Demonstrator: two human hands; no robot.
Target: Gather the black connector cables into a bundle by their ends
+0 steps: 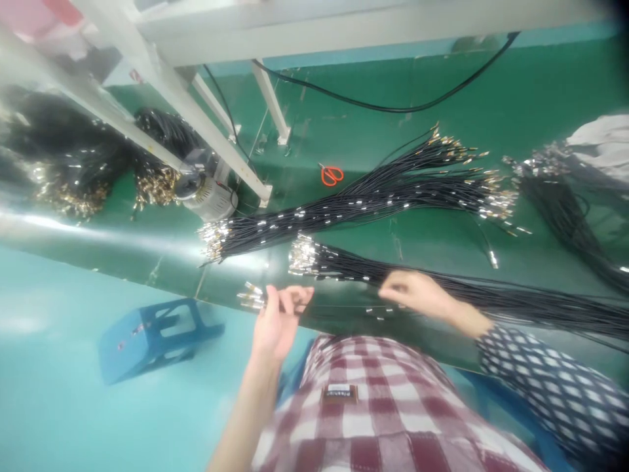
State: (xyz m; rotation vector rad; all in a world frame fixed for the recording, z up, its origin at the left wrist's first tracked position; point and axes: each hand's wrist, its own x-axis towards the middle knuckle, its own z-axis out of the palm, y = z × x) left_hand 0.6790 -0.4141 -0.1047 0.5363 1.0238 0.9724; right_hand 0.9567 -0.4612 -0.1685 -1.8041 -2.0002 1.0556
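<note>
My left hand [281, 313] is closed around a few thin black cables whose metal connectors [252, 296] stick out past its thumb side. These cables run to the right along the bench edge, with small white bands [378, 312] on them. My right hand [415, 292] is at the near cable bundle [344, 263], thumb and fingertips pinched together; what lies between them is too blurred to make out. The bundle's silvery connector ends [303, 254] lie just beyond my left hand. Farther back, a larger bundle of black cables [334, 208] stretches across the green bench surface [299, 157].
Orange-handled scissors [331, 174] lie behind the bundles. A grey motor-like unit [211, 196] stands by white frame legs [246, 177] at left. More cable bundles lie at far left [162, 151] and right [565, 203]. A blue stool [157, 337] is on the floor.
</note>
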